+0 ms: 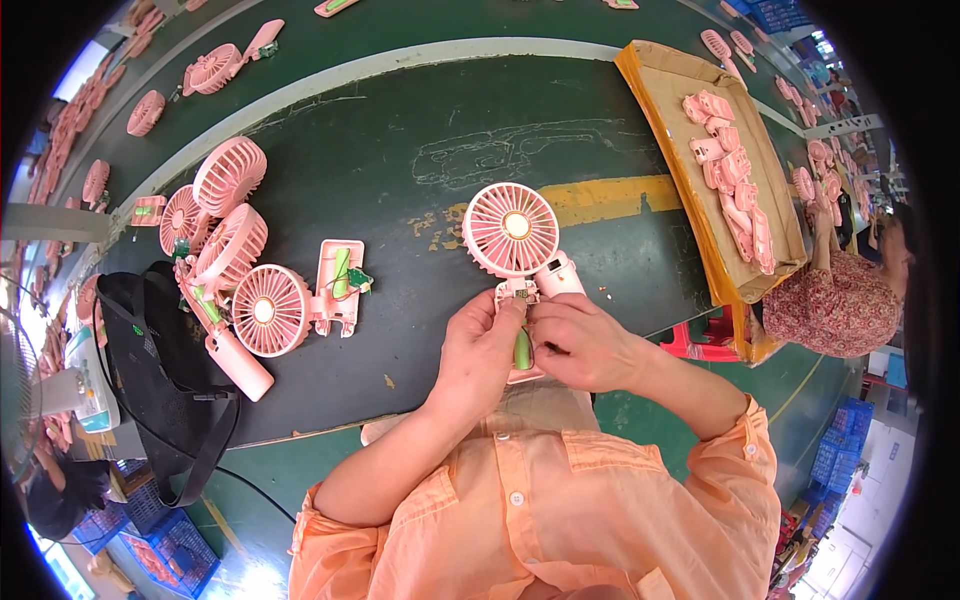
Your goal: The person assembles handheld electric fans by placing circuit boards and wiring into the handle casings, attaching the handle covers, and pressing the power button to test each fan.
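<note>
A pink handheld fan (pixel 511 229) lies in front of me, its round grille pointing away and its handle open toward me. Inside the handle show a small green circuit board (pixel 521 294) and a green battery (pixel 523 350). My left hand (pixel 477 352) is closed on the handle's left side, thumb by the board. From the right, my right hand (pixel 582 345) has its fingers pinched together at the handle's edge beside the board. Whatever those fingertips hold is hidden; a dark spot shows under them. A pink handle cover (pixel 560 275) lies just beyond my right hand.
Several pink fans (pixel 268 310) lie at the left, some with opened handles, beside a black bag (pixel 160 360). A cardboard box (pixel 680 170) of pink parts stands at the right. Another person's patterned sleeve (pixel 835 303) is beyond it. Small scraps lie on the dark table (pixel 400 250).
</note>
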The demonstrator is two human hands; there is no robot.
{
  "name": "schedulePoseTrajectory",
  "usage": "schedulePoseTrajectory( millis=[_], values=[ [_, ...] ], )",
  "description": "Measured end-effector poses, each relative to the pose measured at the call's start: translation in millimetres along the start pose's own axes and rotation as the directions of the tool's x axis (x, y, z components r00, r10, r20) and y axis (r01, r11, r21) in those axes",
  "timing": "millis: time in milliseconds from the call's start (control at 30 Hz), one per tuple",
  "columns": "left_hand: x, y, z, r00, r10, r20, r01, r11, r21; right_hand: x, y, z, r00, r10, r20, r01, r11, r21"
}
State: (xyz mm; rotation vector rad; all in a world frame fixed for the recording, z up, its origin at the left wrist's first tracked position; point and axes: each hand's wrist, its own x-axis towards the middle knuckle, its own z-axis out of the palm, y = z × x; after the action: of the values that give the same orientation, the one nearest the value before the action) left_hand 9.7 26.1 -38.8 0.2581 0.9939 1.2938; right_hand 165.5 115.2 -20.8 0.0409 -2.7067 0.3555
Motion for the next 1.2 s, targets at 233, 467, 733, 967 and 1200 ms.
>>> schedulePoseTrajectory(
  millis=[233, 467, 733, 967, 1200],
  values=[
    [-3.5, 8.2, 8.3, 0.998, -0.065, 0.011, 0.066, 0.986, -0.155, 6.5, -18.7, -15.6, 0.783, 0.582, -0.218, -0.603, 0.797, -0.04],
    [-3.8, 7.8, 9.9, 0.998, -0.059, 0.026, 0.062, 0.985, -0.159, -2.7, -36.1, -10.0, 0.627, 0.755, -0.192, -0.778, 0.596, -0.2],
    [-8.5, 10.0, -3.3, 0.979, -0.053, 0.199, 0.084, 0.985, -0.15, 32.5, -56.8, -13.3, 0.681, 0.666, -0.303, -0.719, 0.686, -0.109],
    [-12.2, 12.8, 6.3, 0.982, -0.025, 0.189, 0.069, 0.97, -0.234, 48.3, -59.6, -1.4, 0.74, 0.617, -0.268, -0.66, 0.743, -0.112],
    [-9.3, 4.9, 5.7, 0.991, 0.0, 0.133, 0.014, 0.995, -0.098, 45.7, -59.4, 8.1, 0.769, 0.595, -0.234, -0.635, 0.754, -0.167]
  ],
)
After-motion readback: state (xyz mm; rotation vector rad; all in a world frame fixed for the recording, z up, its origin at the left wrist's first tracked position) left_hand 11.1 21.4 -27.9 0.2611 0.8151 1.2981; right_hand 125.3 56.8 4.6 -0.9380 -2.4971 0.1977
